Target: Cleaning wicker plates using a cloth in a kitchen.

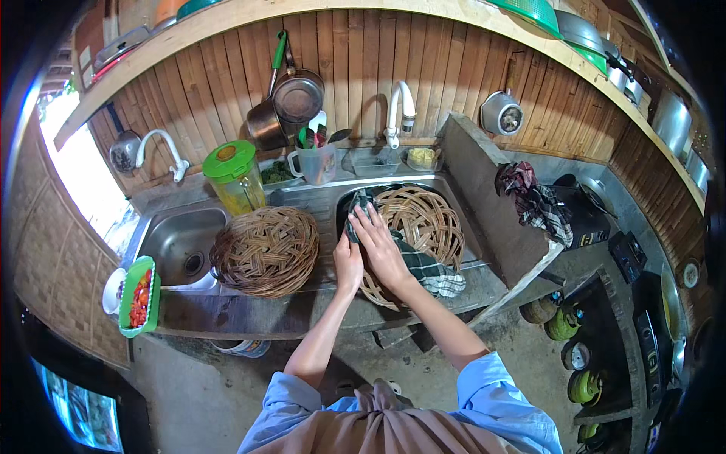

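Observation:
A round woven rattan plate [428,218] lies tilted over the right sink basin, with a dark green and white checked cloth [434,272] draped across it. At its left edge my left hand [347,264] is closed around the rim, fingertips beside the cloth; the exact grip is partly hidden. My right hand [380,244] presses the cloth against that same edge with its fingers stretched out together. A second woven rattan plate [266,249] rests bottom up on the drainboard to the left, apart from both hands.
A green-lidded blender jug [233,176] and a utensil pitcher [316,164] stand behind. Left lies an empty sink basin [181,241] beside a green basket of red produce [140,301]. A white faucet [401,110] rises behind the plate; a concrete partition [488,193] borders the right.

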Tool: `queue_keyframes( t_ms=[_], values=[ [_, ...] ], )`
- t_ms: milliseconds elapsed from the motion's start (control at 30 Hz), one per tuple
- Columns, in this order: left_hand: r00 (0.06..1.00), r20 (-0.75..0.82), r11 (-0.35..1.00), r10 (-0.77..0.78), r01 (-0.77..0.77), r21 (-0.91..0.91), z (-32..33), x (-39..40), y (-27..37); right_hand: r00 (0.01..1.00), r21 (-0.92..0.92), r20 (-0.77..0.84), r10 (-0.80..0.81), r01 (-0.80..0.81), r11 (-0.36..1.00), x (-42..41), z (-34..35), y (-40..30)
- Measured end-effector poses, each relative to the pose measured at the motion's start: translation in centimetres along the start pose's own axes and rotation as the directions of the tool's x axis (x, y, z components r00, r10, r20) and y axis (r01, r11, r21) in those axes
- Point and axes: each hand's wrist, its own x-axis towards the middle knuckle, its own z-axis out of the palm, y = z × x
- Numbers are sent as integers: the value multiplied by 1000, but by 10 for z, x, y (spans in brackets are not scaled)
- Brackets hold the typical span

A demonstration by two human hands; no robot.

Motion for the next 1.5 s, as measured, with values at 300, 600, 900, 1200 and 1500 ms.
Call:
queue_keyframes(
  t_ms=[300,600,900,1200,1500],
  values=[
    [997,55,997,45,-48,62,-2,-3,26,1000,-379,-1,-17,15,925,3,-24,30],
    [995,102,995,12,-22,94,5,-2,10,970,147,-180,167,-141,979,-6,-16,7],
    [999,44,992,22,-16,-122,-11,13,-6,781,131,-472,409,-397,908,-6,-48,16],
    [999,-24,967,-28,21,-253,-3,9,-1,980,82,-135,146,-136,987,-11,10,-23],
    [998,-44,981,44,-52,-188,-21,28,-1,842,248,-335,424,-355,901,9,-44,3]
  ],
)
